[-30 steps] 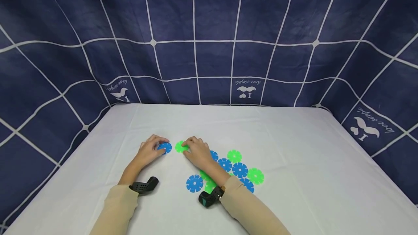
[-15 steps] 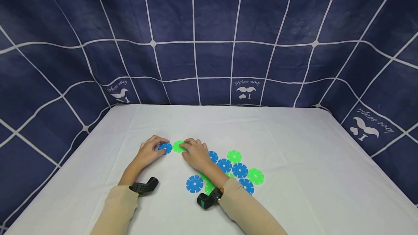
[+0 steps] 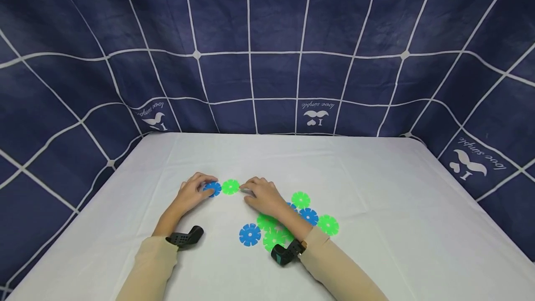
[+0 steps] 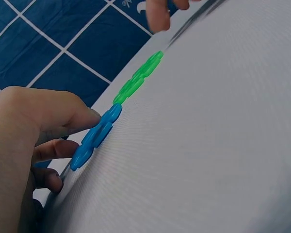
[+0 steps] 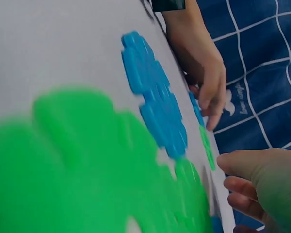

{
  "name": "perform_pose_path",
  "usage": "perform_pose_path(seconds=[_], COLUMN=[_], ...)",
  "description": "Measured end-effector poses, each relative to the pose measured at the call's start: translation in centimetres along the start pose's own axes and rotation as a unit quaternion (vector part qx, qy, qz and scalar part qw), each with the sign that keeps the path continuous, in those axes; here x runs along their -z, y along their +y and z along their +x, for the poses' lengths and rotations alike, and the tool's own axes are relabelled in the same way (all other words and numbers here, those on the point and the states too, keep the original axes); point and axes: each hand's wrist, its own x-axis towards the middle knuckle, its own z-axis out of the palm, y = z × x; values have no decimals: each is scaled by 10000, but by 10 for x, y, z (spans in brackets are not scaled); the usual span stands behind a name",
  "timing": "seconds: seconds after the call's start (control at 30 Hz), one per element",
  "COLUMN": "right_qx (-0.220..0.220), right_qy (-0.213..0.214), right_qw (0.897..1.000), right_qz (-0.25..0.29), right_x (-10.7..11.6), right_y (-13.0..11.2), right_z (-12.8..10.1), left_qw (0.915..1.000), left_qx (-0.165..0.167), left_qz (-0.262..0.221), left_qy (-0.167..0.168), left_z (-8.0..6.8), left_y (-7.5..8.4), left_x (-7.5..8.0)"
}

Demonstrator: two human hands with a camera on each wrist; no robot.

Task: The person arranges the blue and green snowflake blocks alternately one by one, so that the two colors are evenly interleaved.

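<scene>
A blue toothed disc lies flat on the white table, edge to edge with a green disc. My left hand grips the blue disc at its left edge, thumb on top and fingers curled behind. The green disc lies just past it with nothing on it. My right hand rests on the table a little to the right of the green disc, fingers loosely bent and holding nothing. In the right wrist view the right fingers hover near the far discs.
Several more green and blue discs lie in a loose group under and beside my right forearm: a blue one, green ones. A dark blue checked cloth hangs behind and along both sides of the table.
My right hand slid the green disc left against the blue one, let go of it and drew back to the right. The left hand stayed on the blue disc.
</scene>
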Motion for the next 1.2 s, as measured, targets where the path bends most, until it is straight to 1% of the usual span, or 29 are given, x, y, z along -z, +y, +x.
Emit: perform_pose_path(seconds=[0.1, 0.23, 0.37, 0.53, 0.63, 0.77, 1.03, 1.1, 1.2], right_qx=[119, 116, -42, -411, -576, -578, -600, -581, -524], right_qy=[-131, -265, -422, -947, -1195, -1264, -1263, -1241, -1234], right_qw=[9998, 9996, 9988, 9933, 9888, 9876, 9885, 9887, 9875], right_qz=[-40, 51, 236, 513, 683, 735, 575, 615, 833], right_x=[9, 20, 32, 46, 49, 49, 46, 46, 45], right_y=[9, 22, 34, 46, 50, 53, 55, 54, 55], right_z=[-7, -15, -21, -24, -25, -26, -27, -27, -27], left_qw=[10000, 10000, 9998, 9999, 9999, 9999, 10000, 10000, 10000], left_qx=[-26, -23, -25, 36, 52, 57, 54, 50, 82], left_qz=[7, 69, 151, 111, 90, 78, 2, 4, 19], left_qy=[-26, -55, -86, -104, -103, -79, -19, -10, -6], left_z=[0, -1, -1, -1, -1, 0, 1, 1, 1], left_y=[-1, -2, -1, -1, 0, -1, -2, -2, -1], left_x=[0, 1, 1, 0, 1, 1, -1, -1, -1])
